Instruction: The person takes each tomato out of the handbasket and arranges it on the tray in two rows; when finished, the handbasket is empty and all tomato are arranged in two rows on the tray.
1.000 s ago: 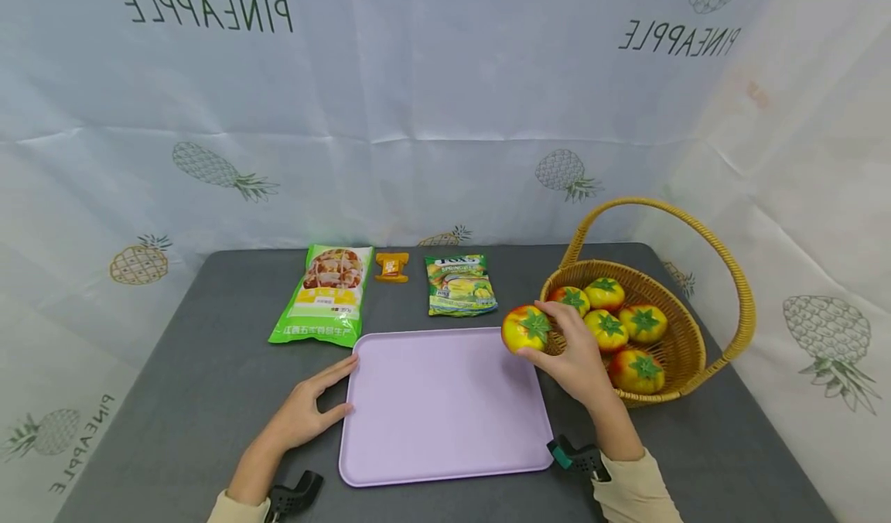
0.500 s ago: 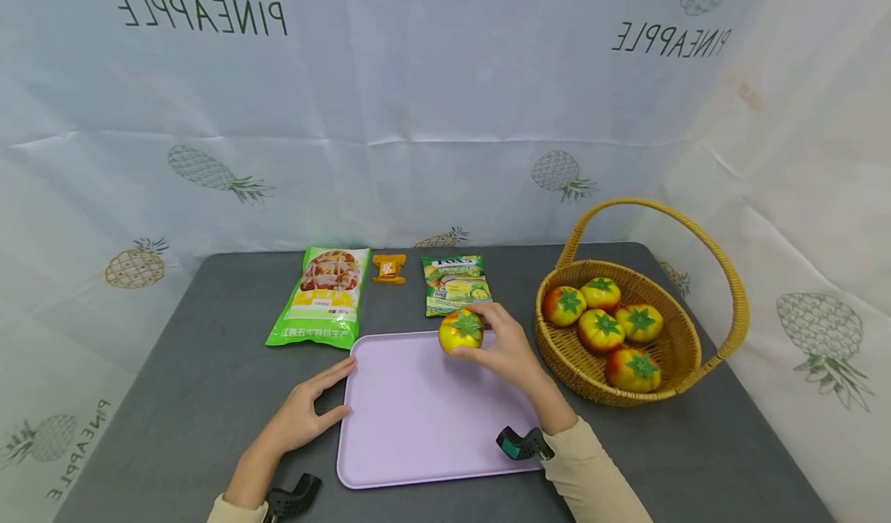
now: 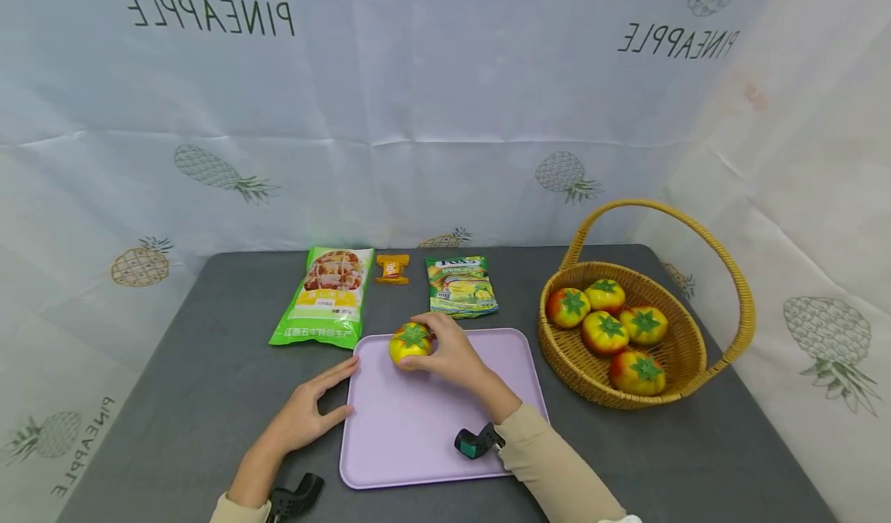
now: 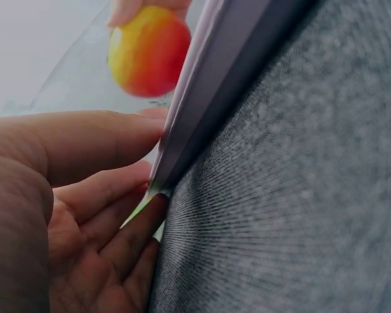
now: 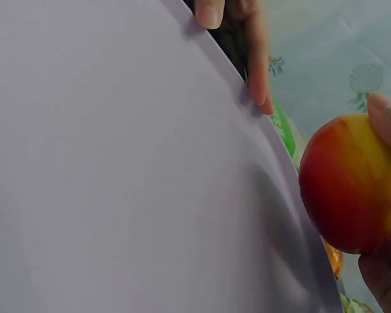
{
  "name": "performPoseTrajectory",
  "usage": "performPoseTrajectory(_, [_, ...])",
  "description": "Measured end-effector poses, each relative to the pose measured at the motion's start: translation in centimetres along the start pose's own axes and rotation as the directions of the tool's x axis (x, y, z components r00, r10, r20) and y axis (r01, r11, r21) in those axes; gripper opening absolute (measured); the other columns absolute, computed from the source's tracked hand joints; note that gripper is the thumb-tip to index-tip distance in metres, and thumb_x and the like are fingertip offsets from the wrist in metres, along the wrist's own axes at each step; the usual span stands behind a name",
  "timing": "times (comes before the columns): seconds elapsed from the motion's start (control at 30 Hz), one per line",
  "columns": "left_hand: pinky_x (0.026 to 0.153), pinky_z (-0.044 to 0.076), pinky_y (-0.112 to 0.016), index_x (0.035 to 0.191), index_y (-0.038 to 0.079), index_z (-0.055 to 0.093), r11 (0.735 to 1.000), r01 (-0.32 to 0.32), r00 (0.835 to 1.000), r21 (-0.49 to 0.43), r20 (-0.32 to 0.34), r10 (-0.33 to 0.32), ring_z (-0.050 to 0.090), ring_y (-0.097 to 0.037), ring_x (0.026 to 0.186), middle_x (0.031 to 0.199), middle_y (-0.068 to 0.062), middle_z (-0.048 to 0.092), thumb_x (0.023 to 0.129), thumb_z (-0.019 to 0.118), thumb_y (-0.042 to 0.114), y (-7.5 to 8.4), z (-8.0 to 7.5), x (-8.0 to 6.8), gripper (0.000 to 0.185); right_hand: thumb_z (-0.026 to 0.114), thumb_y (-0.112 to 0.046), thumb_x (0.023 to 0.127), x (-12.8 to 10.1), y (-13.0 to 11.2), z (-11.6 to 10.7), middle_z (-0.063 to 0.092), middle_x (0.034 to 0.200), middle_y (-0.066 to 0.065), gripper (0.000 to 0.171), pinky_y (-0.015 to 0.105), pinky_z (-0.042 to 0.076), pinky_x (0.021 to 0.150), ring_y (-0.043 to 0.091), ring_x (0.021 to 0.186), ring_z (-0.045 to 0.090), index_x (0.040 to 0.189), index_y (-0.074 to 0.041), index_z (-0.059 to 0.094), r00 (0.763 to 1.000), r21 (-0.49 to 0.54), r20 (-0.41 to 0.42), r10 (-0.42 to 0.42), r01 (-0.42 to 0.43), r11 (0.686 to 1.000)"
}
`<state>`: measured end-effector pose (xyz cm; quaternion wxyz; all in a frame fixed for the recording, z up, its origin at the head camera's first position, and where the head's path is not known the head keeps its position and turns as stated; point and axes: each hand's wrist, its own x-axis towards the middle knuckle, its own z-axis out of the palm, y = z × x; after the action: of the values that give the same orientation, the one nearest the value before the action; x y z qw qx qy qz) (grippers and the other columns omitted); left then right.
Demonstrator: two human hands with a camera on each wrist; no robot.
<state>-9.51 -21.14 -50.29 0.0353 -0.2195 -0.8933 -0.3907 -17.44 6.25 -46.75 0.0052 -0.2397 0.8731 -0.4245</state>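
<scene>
Nearest us, the left hand (image 3: 306, 413) lies with fingers fairly straight, fingertips and thumb steadying the left edge of the flat lilac plastic tray (image 3: 418, 446) on the dark grey tabletop (image 3: 202, 376). Just beyond, the right hand (image 3: 452, 353) has its fingers curled round a yellow-and-red toy tomato with a green leafy top (image 3: 411, 343), at the tray's far left corner; the wrist view suggests it hangs just above the surface, though contact is hard to tell. This looks like the placing step: the next move calls for easing the tomato down flat and letting the fingers go without rolling it. Off to the right sits the woven wicker basket with a hoop handle (image 3: 689, 353), four more tomatoes (image 3: 609, 329) inside. Along the far edge lie a green snack bag (image 3: 323, 295), a small orange packet (image 3: 393, 268) and a green sweets packet (image 3: 459, 285).
</scene>
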Motion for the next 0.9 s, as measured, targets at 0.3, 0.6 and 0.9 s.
performPoseTrajectory(0.3, [0.102, 0.018, 0.001, 0.134, 0.009, 0.054, 1.000, -0.029, 1.000, -0.010, -0.011, 0.028, 0.034, 0.005, 0.133, 0.143, -0.006, 0.049, 0.081, 0.074, 0.022, -0.2, 0.2, 0.1, 0.058, 0.079, -0.048, 0.071, 0.9, -0.5, 1.3, 0.055, 0.125, 0.001, 0.071, 0.033, 0.048, 0.090, 0.015, 0.109, 0.053, 0.129, -0.013, 0.056, 0.997, -0.037, 0.075, -0.016, 0.019, 0.999])
performPoseTrajectory(0.6, [0.102, 0.018, 0.000, 0.137, 0.014, 0.052, 0.999, 0.032, 0.999, -0.026, 0.017, -0.032, 0.030, 0.011, 0.132, 0.145, 0.000, 0.047, 0.083, 0.073, 0.029, 0.0, 0.1, 0.1, 0.060, 0.078, -0.047, 0.073, 1.5, -0.9, 2.0, 0.054, 0.127, 0.002, 0.072, 0.034, 0.047, 0.094, 0.015, 0.111, 0.052, 0.131, -0.013, 0.054, 0.994, -0.067, 0.102, -0.027, 0.034, 0.997])
performPoseTrajectory(0.9, [0.102, 0.018, 0.000, 0.137, 0.015, 0.052, 0.999, 0.035, 0.999, -0.028, 0.027, -0.035, 0.033, 0.007, 0.133, 0.145, 0.001, 0.046, 0.083, 0.073, 0.029, 0.0, 0.2, 0.1, 0.060, 0.077, -0.046, 0.075, 1.4, -0.9, 2.1, 0.053, 0.132, 0.004, 0.073, 0.038, 0.044, 0.100, 0.019, 0.118, 0.050, 0.134, -0.011, 0.051, 0.991, -0.062, 0.126, -0.039, 0.048, 0.997])
